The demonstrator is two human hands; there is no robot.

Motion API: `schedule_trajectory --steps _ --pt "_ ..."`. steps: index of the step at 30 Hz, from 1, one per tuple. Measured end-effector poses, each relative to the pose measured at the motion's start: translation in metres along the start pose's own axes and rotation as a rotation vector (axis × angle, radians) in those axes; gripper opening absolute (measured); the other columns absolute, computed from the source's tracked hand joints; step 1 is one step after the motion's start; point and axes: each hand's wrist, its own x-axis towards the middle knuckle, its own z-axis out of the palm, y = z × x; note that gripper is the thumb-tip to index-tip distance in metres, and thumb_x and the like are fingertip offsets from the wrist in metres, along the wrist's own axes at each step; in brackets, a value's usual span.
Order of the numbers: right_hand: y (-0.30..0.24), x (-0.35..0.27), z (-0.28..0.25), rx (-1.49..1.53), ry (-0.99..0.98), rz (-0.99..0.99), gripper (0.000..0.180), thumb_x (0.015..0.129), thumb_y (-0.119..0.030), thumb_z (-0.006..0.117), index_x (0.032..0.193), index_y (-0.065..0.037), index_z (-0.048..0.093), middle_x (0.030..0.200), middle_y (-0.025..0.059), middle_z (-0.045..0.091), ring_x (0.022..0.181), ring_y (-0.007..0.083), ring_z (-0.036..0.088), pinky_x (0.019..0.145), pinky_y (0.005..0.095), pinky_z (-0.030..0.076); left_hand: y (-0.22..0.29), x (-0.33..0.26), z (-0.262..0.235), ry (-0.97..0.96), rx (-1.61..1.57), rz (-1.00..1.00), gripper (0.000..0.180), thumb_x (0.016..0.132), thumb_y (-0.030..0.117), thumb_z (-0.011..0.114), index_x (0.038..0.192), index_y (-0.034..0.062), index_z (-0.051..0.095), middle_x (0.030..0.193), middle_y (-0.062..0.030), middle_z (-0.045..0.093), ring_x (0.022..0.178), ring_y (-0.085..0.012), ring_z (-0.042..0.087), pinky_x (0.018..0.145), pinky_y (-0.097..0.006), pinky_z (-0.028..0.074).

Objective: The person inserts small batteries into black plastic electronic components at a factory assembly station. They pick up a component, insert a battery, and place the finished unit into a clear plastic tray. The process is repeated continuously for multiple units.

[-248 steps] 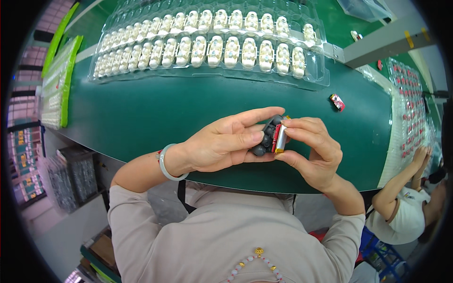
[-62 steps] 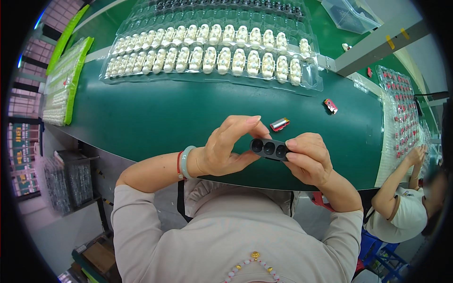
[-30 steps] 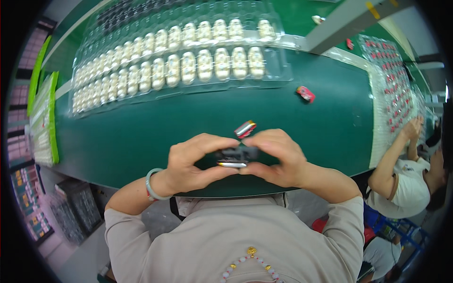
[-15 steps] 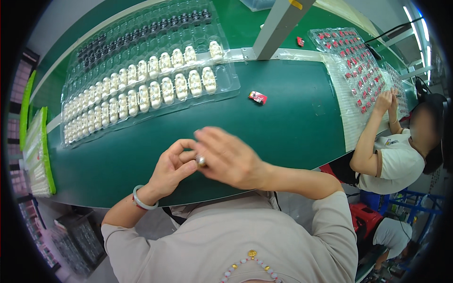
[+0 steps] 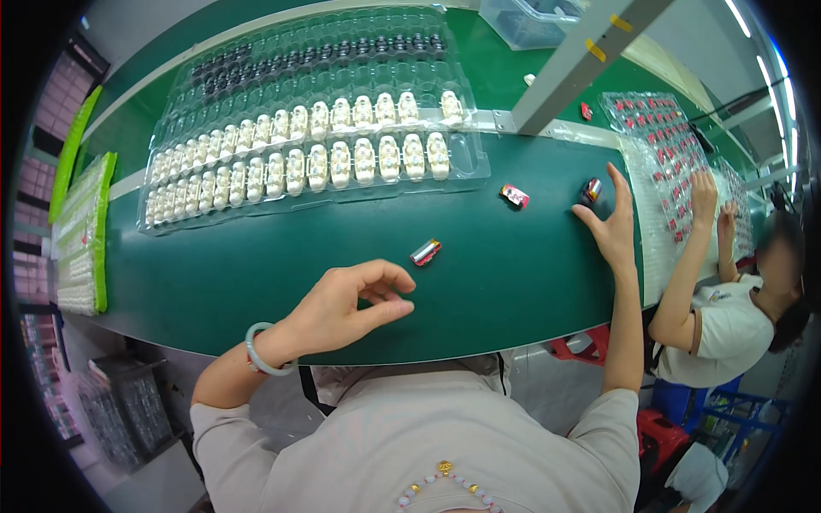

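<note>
The right hand point(image 5: 614, 224) is stretching far right across the green table point(image 5: 256, 274), fingers spread and empty, fingertips just beside a small dark part point(image 5: 591, 189). The left hand point(image 5: 346, 303) is hovering loosely curled and empty, with a small red-and-silver part point(image 5: 425, 251) lying just beyond it, tilted diagonally.

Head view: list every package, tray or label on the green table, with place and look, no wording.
Clear plastic blister tray: far centre, rows of white oval parts.
Second clear blister tray: behind it, dark parts.
Clear tray of small red parts: far right.
Green-edged tray stacks: left edge.
Clear plastic box: top.
</note>
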Motion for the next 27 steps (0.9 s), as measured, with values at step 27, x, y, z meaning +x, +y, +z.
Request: schedule_trajectory --steps 27 --pt "-0.075 0.0 0.048 0.682 -0.074 0.109 0.018 0.08 0.009 0.054 0.098 0.004 0.058 0.091 0.0126 0.056 0.073 0.017 0.06 0.064 0.0241 0.05 -0.087 0.143 -0.448 1.26 0.991 -0.73 0.041 0.07 0.033 0.072 0.101 0.0082 0.064 0.109 -0.0128 0.061 0.106 -0.0325 0.056 0.086 -0.041 0.046"
